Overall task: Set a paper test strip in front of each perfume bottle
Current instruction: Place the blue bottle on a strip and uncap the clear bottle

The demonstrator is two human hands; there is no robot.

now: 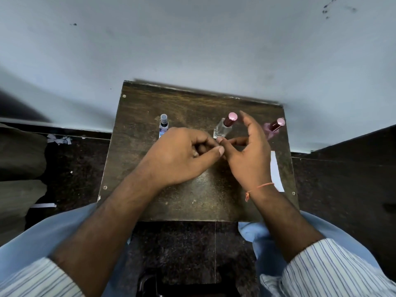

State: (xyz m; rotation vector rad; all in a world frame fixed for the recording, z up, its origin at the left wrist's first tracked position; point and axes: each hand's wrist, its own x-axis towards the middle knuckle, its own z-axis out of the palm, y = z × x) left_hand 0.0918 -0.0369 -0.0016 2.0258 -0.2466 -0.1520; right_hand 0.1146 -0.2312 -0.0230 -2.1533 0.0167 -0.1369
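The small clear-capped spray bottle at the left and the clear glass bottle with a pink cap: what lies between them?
In the head view, bare dark wooden tabletop, with the left hand covering its near part.

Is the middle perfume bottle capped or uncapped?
Capped: the middle perfume bottle stands upright with its pink cap seated on top.

Plain room: bare wall [192, 39], wooden stool [150, 99]

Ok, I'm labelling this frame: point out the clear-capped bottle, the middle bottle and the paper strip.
clear-capped bottle [163, 123]: head view, on its neck.
middle bottle [222, 130]: head view, on its glass body.
paper strip [276, 172]: head view, on its middle.
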